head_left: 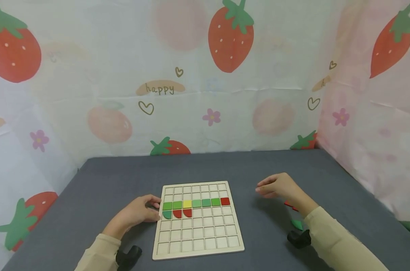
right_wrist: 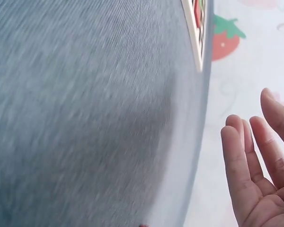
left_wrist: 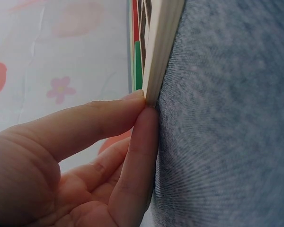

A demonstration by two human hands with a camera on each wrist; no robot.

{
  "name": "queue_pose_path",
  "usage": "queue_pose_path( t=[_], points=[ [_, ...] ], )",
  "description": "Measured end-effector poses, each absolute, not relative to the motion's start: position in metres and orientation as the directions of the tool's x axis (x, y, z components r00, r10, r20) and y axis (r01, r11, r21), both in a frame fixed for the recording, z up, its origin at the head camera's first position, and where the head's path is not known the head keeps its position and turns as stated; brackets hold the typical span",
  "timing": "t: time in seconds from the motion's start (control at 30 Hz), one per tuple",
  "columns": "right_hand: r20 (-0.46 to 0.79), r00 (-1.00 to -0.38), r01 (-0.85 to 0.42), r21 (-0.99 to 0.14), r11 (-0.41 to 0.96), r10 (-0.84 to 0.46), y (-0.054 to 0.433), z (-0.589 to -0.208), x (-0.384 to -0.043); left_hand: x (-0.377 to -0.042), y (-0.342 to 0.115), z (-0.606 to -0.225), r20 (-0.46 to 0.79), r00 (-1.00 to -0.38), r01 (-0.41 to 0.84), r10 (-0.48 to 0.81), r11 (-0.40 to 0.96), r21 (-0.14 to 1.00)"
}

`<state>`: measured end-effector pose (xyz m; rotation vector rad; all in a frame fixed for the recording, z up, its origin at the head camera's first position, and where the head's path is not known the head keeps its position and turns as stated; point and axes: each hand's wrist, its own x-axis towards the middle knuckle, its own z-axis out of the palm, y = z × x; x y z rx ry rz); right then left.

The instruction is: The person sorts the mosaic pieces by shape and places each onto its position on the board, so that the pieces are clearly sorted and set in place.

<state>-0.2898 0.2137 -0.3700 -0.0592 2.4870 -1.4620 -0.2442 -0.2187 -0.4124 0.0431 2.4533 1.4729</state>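
A pale wooden grid board (head_left: 198, 254) lies flat on the dark table. One row holds several coloured squares in green, yellow and red, with a red square (head_left: 225, 201) at its right end. Below them sit a green rounded piece (head_left: 167, 214) and two red rounded pieces, one of them a red piece (head_left: 187, 213). My left hand (head_left: 142, 210) is at the board's left side, thumb and fingertips touching its edge, as the left wrist view also shows. Over the table right of the board hovers my right hand (head_left: 274, 186), fingers loosely bent and apart from the thumb, holding nothing.
A loose green piece (head_left: 297, 224) and small red pieces (head_left: 288, 204) lie on the table (head_left: 205, 165) beside and below the right forearm. Each wrist carries a black device. A strawberry-print cloth (head_left: 191, 124) hangs behind the table and along its sides.
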Motion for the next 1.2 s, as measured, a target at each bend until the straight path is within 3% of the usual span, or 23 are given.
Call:
queue_pose_path(
  t=[0.73,1.2],
  points=[
    [-0.215,-0.975,0.162,-0.853,0.497,-0.051,0.290,-0.382,-0.285,-0.245,-0.219,-0.412,-0.220,-0.962,-0.116,0.160,0.492,0.863],
    [-0.272,-0.961,0.218,-0.847,0.485,-0.044,0.309,-0.392,-0.284,-0.243,-0.218,-0.411,-0.223,-0.962,-0.124,0.156,0.480,0.868]
  ],
)
